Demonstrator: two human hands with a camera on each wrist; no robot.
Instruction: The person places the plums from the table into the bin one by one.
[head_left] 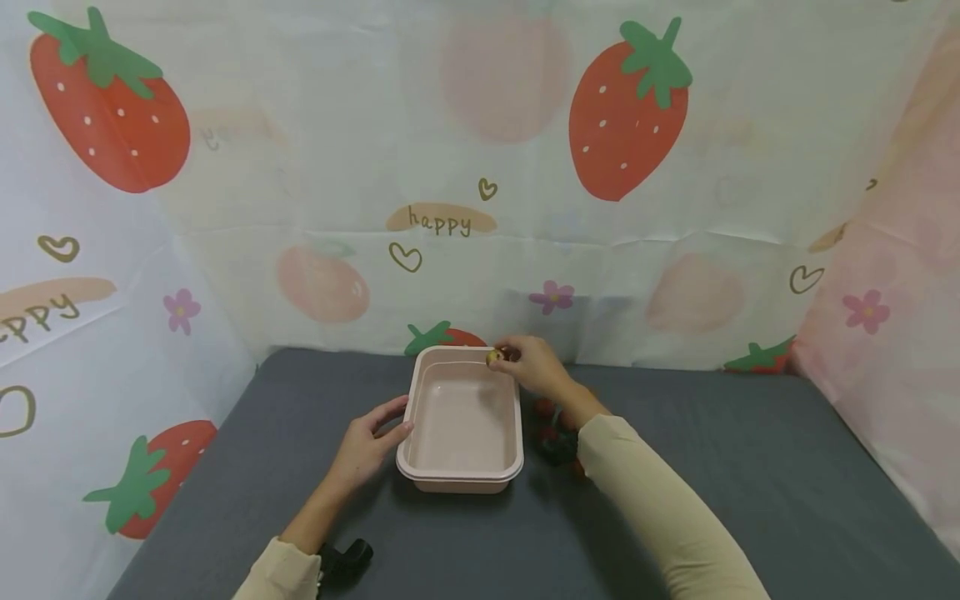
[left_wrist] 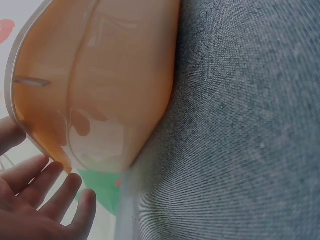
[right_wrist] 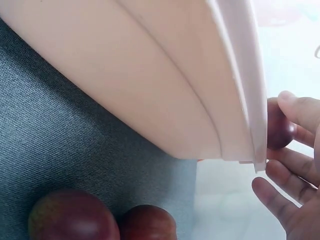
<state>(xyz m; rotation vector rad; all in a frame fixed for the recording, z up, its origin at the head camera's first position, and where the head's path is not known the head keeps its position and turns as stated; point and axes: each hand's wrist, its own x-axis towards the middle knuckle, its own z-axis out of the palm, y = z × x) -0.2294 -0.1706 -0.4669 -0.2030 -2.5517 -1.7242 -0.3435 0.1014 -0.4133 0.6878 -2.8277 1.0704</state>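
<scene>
A pale pink rectangular plastic container stands on the grey cloth, its inside bare. My left hand is at its left side, fingertips touching the rim and fingers fairly straight, as the left wrist view also shows. Over the far right corner, my right hand pinches a small dark red, plum-like fruit between thumb and fingers; a yellowish patch shows on it from the head. Beside the container's right wall lie more round dark red fruits, partly hidden by my right forearm in the head view.
Grey cloth covers the table, which ends at a white curtain printed with strawberries. A black object shows by my left wrist. Dark green and red things sit under my right forearm, their kinds unclear there.
</scene>
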